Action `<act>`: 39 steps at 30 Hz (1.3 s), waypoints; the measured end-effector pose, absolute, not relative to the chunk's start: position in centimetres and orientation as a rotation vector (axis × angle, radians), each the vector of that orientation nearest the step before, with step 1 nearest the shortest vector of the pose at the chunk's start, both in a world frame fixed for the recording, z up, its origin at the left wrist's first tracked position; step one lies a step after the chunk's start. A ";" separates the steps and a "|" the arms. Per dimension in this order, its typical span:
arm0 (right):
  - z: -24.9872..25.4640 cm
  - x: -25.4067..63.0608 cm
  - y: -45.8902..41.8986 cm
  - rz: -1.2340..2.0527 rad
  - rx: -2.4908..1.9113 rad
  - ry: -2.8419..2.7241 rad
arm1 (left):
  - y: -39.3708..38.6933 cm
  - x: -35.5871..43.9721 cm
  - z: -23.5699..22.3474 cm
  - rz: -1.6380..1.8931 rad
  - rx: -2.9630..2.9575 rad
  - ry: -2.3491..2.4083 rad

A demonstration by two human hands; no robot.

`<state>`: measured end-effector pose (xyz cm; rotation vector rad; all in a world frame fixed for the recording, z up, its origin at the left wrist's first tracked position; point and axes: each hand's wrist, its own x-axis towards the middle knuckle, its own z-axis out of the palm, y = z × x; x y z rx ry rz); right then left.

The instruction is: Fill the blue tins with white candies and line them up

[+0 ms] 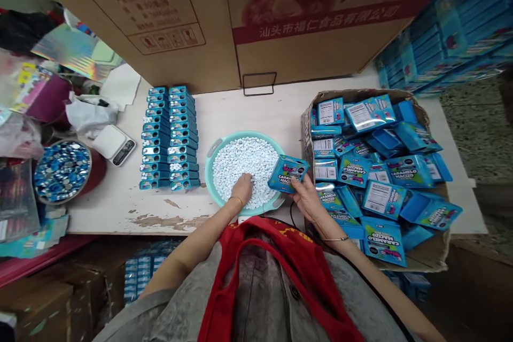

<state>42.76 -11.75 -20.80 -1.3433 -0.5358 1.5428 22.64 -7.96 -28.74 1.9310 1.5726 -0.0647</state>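
Observation:
My left hand (242, 189) is down among the small white candies (248, 155), its fingers curled together on some of them, the fingertips partly hidden. A round turquoise basin (209, 171) with side handles holds these candies. Beside its right rim, my right hand (306, 195) grips a small blue carton (286, 173) with "Caramelo Macizo" printed on its front. The carton is tilted over the basin's right part, its top edge facing away from me. Thumb and fingers clasp the carton's lower right corner.
A cut-down cardboard box (435, 256) full of blue cartons stands right. Upright cartons (170, 139) stand in two columns left, beside a white scale (114, 144) and a red bucket (94, 171) of blue-and-silver pieces. A large cardboard box (216, 59) blocks the back.

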 end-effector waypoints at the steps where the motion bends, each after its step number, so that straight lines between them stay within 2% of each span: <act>1: -21.0 42.9 -11.6 1.513 -1.343 -0.551 | -7.7 23.4 -29.2 -0.034 1.922 1.572; 8: -23.0 46.5 -11.1 1.113 -1.573 -0.616 | -7.0 24.4 -30.5 0.143 1.869 1.519; 20: -23.9 52.2 -10.3 1.133 -1.582 -0.645 | -6.4 21.4 -29.0 0.324 1.920 1.357; 24: -24.0 50.4 -10.8 1.206 -1.561 -0.841 | -6.0 19.1 -25.5 0.435 2.044 1.214; 31: -21.7 46.2 -10.5 0.893 -1.586 -1.374 | -4.7 16.4 -16.1 0.445 2.226 1.100; 35: -21.0 44.5 -10.0 0.881 -1.494 -1.542 | -3.8 16.7 -12.4 0.276 2.349 1.002; 39: -21.3 43.0 -10.1 0.886 -1.427 -1.608 | -3.3 18.3 -9.6 -0.101 2.457 1.027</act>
